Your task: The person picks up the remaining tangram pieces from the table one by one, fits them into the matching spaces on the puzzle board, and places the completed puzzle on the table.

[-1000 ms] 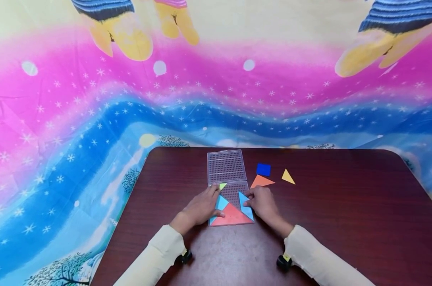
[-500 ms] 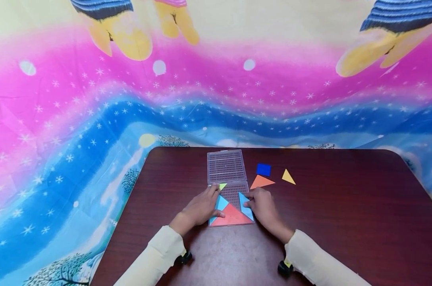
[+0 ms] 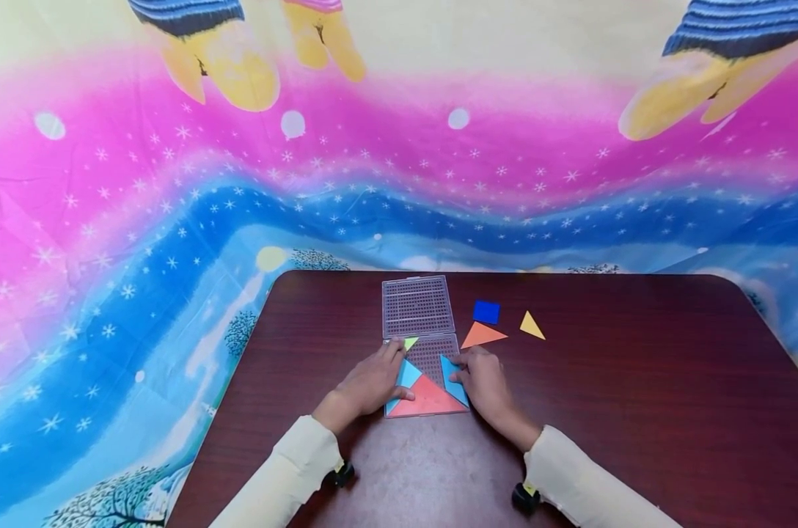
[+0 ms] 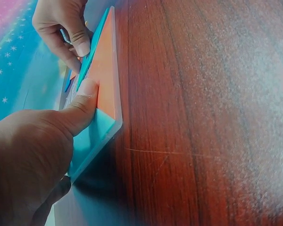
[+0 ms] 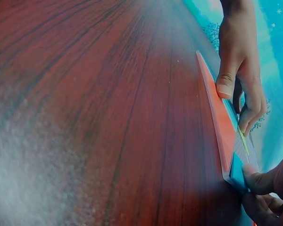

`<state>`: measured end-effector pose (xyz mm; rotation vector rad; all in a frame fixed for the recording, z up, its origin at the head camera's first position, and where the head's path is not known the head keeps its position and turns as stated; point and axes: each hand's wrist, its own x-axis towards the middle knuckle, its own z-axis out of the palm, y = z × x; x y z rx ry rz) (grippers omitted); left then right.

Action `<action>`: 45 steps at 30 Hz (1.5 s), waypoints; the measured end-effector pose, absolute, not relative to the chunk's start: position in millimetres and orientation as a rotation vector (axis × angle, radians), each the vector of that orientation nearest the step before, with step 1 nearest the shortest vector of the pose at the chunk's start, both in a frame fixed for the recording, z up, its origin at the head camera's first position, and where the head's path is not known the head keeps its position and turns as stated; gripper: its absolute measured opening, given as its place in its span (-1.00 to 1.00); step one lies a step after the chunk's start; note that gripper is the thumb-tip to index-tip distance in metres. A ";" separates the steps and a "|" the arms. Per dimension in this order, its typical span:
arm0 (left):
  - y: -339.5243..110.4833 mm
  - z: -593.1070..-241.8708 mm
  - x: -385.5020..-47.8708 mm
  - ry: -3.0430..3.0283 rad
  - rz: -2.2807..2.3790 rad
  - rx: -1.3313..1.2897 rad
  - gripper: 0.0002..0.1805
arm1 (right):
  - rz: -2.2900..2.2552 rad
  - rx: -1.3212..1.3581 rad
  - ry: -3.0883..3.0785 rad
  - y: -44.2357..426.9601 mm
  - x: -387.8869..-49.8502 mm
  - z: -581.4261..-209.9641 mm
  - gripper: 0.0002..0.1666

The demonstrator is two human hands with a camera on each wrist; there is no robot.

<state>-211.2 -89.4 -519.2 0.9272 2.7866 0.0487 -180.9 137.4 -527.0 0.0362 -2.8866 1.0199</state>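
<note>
Coloured tangram pieces lie in the near half of an opened clear plastic case [image 3: 427, 348]: a large red triangle [image 3: 428, 398], a light-blue piece [image 3: 408, 372] and a green piece [image 3: 410, 343], partly hidden. My left hand [image 3: 370, 380] grips the case's left side, its thumb over the red and light-blue pieces, a finger by the green one. At the case's right side, my right hand [image 3: 486, 378] pinches a blue triangular piece [image 3: 453, 385] between thumb and fingers. That blue piece [image 5: 237, 173] stands tilted against the red one in the right wrist view.
Right of the case, on the brown table [image 3: 637, 403], lie a dark-blue square [image 3: 486, 312], an orange triangle [image 3: 483, 335] and a yellow triangle [image 3: 532, 325]. The lid half [image 3: 417, 306] lies flat behind. A printed curtain [image 3: 399, 161] hangs past the table's far edge.
The blue piece's upper tip has shifted very slightly toward me in my right hand. Otherwise both hands and the loose pieces stay in place.
</note>
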 end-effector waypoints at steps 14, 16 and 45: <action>-89.8 -521.2 -211.6 2.784 0.029 0.921 0.01 | 0.999 0.038 -2.891 133.3 -183.9 -529.8 -0.73; -90.0 -521.3 -211.4 2.782 0.032 0.918 0.01 | 0.992 0.044 -2.896 133.3 -184.3 -529.2 -0.75; -91.1 -521.2 -212.4 2.788 0.036 0.947 -0.01 | 1.047 0.129 -3.059 141.9 -190.5 -517.2 -0.58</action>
